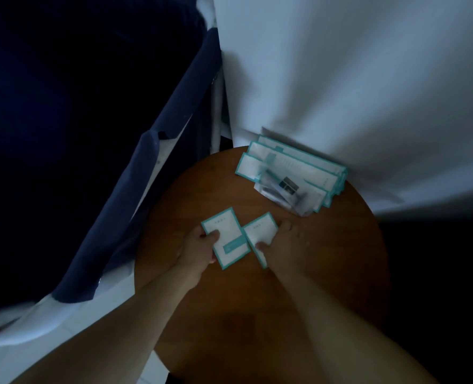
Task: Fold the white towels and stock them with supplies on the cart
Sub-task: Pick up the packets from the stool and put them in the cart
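my left hand (199, 245) pinching a teal-edged packet (227, 236), right hand (283, 249) pinching a second packet (260, 235), long axes pointing away, leaning left

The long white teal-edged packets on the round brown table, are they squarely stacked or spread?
Spread: the long white teal-edged packets overlap in a fan, their edges stepped.
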Motion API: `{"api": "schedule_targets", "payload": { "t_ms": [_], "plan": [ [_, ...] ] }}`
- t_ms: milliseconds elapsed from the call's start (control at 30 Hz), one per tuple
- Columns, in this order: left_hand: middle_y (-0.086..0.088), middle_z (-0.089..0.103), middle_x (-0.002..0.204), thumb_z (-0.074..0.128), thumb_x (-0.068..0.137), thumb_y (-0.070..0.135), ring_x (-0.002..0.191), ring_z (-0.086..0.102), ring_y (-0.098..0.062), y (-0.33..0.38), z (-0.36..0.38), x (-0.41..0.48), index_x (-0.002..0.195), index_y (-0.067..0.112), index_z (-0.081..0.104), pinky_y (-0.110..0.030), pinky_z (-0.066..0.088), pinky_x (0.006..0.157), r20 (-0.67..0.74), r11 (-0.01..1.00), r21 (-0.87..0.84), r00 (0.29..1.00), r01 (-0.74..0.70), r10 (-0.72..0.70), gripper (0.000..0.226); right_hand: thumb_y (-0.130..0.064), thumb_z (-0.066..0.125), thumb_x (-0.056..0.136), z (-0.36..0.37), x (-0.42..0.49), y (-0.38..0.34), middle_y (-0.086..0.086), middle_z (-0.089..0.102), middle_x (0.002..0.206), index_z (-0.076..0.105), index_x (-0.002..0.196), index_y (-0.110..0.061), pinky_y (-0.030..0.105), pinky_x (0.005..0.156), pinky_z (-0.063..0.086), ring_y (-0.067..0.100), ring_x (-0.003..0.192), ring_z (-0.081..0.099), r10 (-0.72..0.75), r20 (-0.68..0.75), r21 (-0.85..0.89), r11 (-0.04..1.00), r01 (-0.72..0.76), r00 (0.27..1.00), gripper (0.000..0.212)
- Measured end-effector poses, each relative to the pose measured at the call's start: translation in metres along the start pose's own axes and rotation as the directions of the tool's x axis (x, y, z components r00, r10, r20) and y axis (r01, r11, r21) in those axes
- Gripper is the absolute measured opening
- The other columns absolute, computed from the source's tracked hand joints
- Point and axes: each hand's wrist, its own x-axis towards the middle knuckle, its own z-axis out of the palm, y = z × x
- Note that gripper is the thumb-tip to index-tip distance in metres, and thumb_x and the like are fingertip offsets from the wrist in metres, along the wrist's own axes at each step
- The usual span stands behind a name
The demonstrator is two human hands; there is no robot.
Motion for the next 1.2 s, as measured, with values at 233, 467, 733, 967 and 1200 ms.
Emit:
{"api": "schedule_targets", "payload": {
  "t_ms": [233,467,733,967,1200],
  "plan": [
    [-0.007,0.067,0.103,0.055,0.1,0.021,0.087,0.068,-0.022,0.017,-0.021,-0.03,0.105,0.017,0.057,-0.038,0.059,0.075,-0.077,0.98,0.145,0.986,-0.138,0.151,0.007,-0.017,0.075,0.085,-0.021,-0.017,0.004,0.014,0.069,0.116,0.064,0.119,-0.007,0.043,0.093,0.053,0.03,0.107,0.066,0.047,0.102,0.587,0.803,-0.099,0.994,0.038],
    [0.006,0.061,0.086,0.068,0.092,0.019,0.073,0.06,-0.007,0.049,-0.028,-0.095,0.096,0.02,0.054,-0.019,0.042,0.051,0.034,0.906,0.231,0.934,-0.354,0.356,0.015,-0.017,0.069,0.089,-0.1,-0.088,0.0,0.017,0.073,0.106,0.072,0.106,-0.006,0.026,0.074,0.045,0.031,0.099,0.068,0.027,-0.067,0.576,0.817,0.016,0.997,0.021],
    [0.006,0.062,0.09,0.063,0.093,0.012,0.08,0.061,-0.011,0.097,-0.031,-0.209,0.099,0.018,0.057,-0.026,0.048,0.066,0.267,0.758,0.102,0.752,-0.644,0.603,0.01,-0.027,0.065,0.092,-0.192,-0.215,0.003,0.016,0.072,0.108,0.071,0.111,-0.005,0.039,0.087,0.053,0.032,0.101,0.067,0.136,-0.307,0.557,0.828,0.062,0.942,0.03],
    [-0.003,0.067,0.092,0.065,0.086,0.017,0.083,0.066,-0.023,0.121,-0.01,-0.324,0.098,0.012,0.063,-0.032,0.054,0.066,0.314,0.594,0.061,0.58,-0.802,0.751,0.013,-0.034,0.062,0.092,-0.268,-0.326,0.035,0.008,0.072,0.098,0.068,0.104,-0.01,0.035,0.074,0.057,0.024,0.085,0.068,0.279,-0.484,0.569,0.821,0.056,0.829,0.028],
    [0.001,0.062,0.082,0.064,0.086,0.017,0.074,0.061,-0.017,0.106,0.061,-0.445,0.087,0.014,0.061,-0.024,0.049,0.057,0.407,0.45,-0.055,0.392,-0.891,0.825,0.005,-0.035,0.061,0.095,-0.312,-0.427,0.13,-0.008,0.064,0.085,0.062,0.101,-0.02,0.009,0.041,0.039,-0.002,0.062,0.059,0.371,-0.62,0.63,0.761,0.157,0.692,0.016]
  ]
}}
